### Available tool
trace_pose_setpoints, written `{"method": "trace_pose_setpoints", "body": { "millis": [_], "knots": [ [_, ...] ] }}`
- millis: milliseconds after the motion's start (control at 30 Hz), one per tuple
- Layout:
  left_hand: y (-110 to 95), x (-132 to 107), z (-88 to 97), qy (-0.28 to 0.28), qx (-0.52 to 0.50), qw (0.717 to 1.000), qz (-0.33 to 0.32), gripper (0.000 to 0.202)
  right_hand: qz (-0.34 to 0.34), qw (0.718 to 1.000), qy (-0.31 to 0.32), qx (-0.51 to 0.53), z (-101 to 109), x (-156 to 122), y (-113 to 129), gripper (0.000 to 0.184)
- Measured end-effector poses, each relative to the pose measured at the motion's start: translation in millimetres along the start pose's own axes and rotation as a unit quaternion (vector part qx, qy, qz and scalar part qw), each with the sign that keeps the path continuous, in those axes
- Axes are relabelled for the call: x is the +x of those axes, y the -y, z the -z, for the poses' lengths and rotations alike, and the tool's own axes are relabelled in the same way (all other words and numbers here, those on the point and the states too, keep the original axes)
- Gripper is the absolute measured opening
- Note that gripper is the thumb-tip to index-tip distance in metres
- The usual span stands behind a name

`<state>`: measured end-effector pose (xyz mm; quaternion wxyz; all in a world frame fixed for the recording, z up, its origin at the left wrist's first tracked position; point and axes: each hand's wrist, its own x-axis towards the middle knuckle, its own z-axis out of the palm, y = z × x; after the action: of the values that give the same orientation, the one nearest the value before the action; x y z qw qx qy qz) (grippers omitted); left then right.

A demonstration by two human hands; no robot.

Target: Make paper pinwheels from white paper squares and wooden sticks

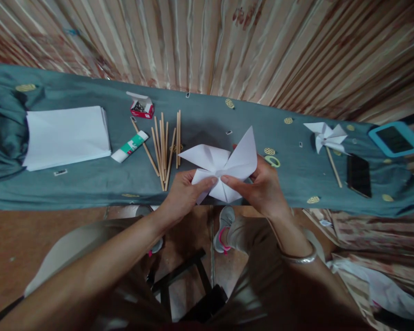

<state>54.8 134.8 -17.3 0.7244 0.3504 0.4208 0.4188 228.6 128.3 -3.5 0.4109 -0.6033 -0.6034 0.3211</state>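
Observation:
A folded white paper pinwheel (pixel 224 163) is held between both hands just above the table's front edge. My left hand (pixel 181 195) grips its lower left, thumb pressed near the centre. From the right, my right hand (pixel 264 186) pinches it, thumb meeting the centre too. Several wooden sticks (pixel 165 142) lie just left of the paper on the blue-grey cloth (pixel 89 184). Farther left are a glue stick (pixel 129 147) and a stack of white paper (pixel 67 135). A finished pinwheel on a stick (pixel 327 138) lies at the right.
A small red box of clips (pixel 142 108) sits behind the sticks. A dark phone (pixel 359 174) and a blue-framed device (pixel 396 139) lie at the far right. Striped curtain fabric hangs behind the table. My knees and a dark stool are below the edge.

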Motion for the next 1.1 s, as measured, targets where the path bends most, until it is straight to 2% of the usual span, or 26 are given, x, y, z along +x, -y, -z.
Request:
{"method": "trace_pose_setpoints", "body": {
  "millis": [400,733,867,1100],
  "knots": [
    [3,6,0.0,-0.024,0.02,0.999,-0.027,0.02,0.001,0.998,-0.047,-0.044,-9,3,9,0.046],
    [2,8,0.6,-0.032,0.016,0.999,-0.019,0.023,0.014,0.992,-0.072,-0.102,-15,2,10,0.036],
    [5,9,3.4,-0.038,0.024,0.999,-0.022,0.02,0.02,0.994,-0.063,-0.09,-14,3,7,0.043],
    [3,13,9.1,-0.04,0.054,0.997,-0.034,0.019,0.002,0.999,0.007,-0.041,-12,3,1,0.054]
  ]
}}
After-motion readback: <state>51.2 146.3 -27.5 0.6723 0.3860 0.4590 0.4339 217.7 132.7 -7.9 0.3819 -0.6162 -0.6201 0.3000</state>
